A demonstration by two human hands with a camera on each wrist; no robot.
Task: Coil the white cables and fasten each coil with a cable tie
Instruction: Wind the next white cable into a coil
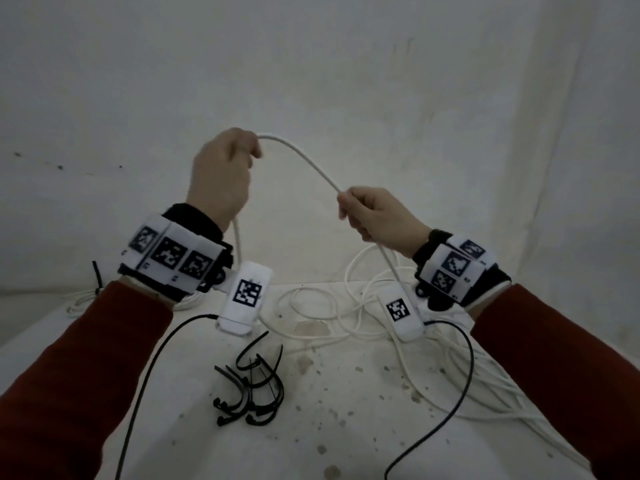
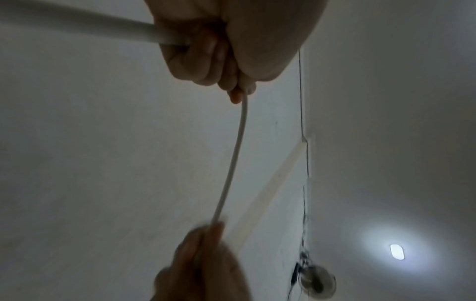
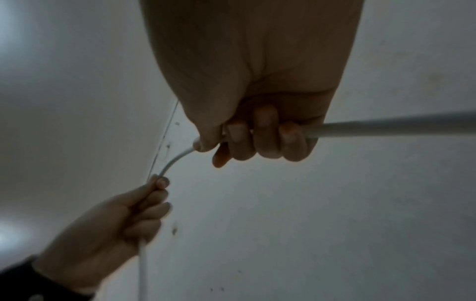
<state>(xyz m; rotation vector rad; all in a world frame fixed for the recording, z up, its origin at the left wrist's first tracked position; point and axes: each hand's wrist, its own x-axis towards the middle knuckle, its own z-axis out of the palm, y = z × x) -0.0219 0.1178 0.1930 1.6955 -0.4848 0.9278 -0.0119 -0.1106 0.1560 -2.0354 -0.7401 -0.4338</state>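
A white cable (image 1: 304, 159) arcs in the air between my two raised hands. My left hand (image 1: 225, 168) grips it up high, fingers curled round it (image 2: 206, 61); the cable drops from that fist past my wrist. Lower and to the right, my right hand (image 1: 370, 213) grips the same cable, fingers wrapped round it (image 3: 257, 138), and the strand runs down to a loose tangle of white cables (image 1: 346, 299) on the table. A pile of several black cable ties (image 1: 249, 386) lies on the table in front of me.
The white table (image 1: 311, 445) is stained and speckled. More white cable (image 1: 502, 393) trails off to the right edge. A coil with a black tie (image 1: 93, 292) sits at the far left. Thin black wires (image 1: 149, 375) run from the wrist cameras. A plain wall (image 1: 346, 64) stands close behind.
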